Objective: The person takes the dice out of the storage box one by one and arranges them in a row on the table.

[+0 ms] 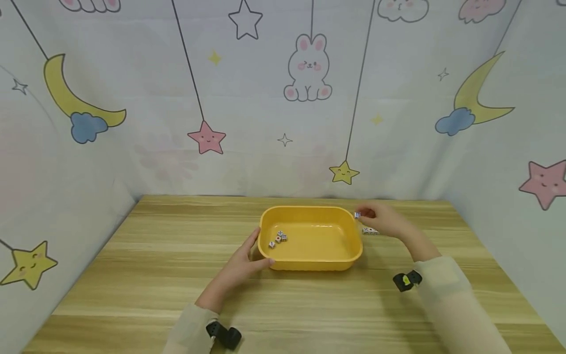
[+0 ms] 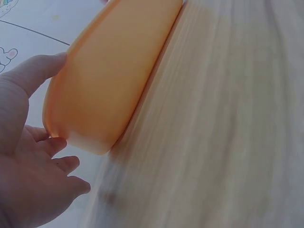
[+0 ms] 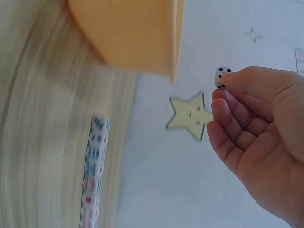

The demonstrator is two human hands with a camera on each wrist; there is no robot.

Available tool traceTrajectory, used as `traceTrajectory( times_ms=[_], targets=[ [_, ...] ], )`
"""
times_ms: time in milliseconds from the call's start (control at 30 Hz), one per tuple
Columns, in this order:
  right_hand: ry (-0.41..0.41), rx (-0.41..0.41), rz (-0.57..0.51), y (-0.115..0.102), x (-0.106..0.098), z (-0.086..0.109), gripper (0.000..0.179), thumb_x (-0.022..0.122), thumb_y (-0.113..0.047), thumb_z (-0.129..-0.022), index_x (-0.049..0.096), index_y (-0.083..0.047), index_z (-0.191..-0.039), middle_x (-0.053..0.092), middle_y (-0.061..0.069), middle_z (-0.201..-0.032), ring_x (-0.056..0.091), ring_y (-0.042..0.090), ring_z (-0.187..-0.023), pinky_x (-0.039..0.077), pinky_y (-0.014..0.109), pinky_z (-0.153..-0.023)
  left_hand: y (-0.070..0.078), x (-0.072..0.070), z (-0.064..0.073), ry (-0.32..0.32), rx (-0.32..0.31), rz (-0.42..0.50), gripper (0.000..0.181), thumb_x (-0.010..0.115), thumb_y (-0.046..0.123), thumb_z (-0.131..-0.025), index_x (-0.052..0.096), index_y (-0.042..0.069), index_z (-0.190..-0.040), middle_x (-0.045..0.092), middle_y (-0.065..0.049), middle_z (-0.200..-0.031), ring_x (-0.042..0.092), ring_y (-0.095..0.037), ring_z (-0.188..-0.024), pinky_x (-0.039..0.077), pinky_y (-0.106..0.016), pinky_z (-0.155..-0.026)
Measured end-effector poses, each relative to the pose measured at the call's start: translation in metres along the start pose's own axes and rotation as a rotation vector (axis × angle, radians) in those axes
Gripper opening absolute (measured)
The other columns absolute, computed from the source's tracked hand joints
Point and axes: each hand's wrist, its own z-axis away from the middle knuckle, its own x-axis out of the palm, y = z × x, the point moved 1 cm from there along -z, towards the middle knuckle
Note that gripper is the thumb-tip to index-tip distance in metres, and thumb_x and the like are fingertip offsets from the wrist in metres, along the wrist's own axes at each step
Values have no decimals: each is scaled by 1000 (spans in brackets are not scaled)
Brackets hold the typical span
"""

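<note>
A yellow plastic tub [image 1: 310, 265] stands on the wooden table, with several small white dice [image 1: 278, 239] lying loose at its left end. My left hand [image 1: 240, 265] holds the tub's near left corner; in the left wrist view its thumb lies on the rim of the tub [image 2: 104, 76] and fingers touch the end. Just beyond the right rim, my right hand [image 1: 384, 220] pinches one die [image 3: 220, 80] between thumb and forefinger, above the table. Below that hand, a straight row of dice [image 3: 93, 161] lies on the table, partly hidden in the head view.
The wooden table [image 1: 185, 285] reaches back to a white cloth backdrop [image 1: 265, 108] printed with stars, moons and a rabbit. Cloth also hangs along the left and right sides. Each wrist wears a black camera strap [image 1: 407, 280].
</note>
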Motion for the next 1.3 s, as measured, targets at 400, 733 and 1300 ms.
traceTrajectory(
  times_ms=[400, 733, 1300],
  targets=[
    [75, 103, 78, 51, -33, 44, 30, 58, -7, -95, 59, 13, -118, 64, 24, -105, 61, 37, -96, 53, 47, -78, 1, -1, 0, -3, 3, -1, 95, 76, 25, -85, 14, 17, -156, 12, -7, -162, 4, -33, -148, 8, -57, -116],
    [88, 184, 139, 96, -42, 64, 30, 60, -7, -93, 60, 16, -111, 65, 27, -98, 61, 41, -92, 52, 50, -77, 0, -1, -1, -3, 7, -4, 97, 77, 27, -83, 14, 17, -156, 12, -7, -162, 5, -33, -148, 8, -58, -116],
    [59, 292, 129, 137, -38, 74, 29, 56, -4, -90, 60, 17, -109, 64, 26, -94, 60, 40, -89, 52, 49, -74, -1, 0, 0, -10, 4, -1, 97, 76, 28, -84, 14, 17, -156, 11, -8, -162, 4, -33, -148, 8, -58, -116]
  ],
)
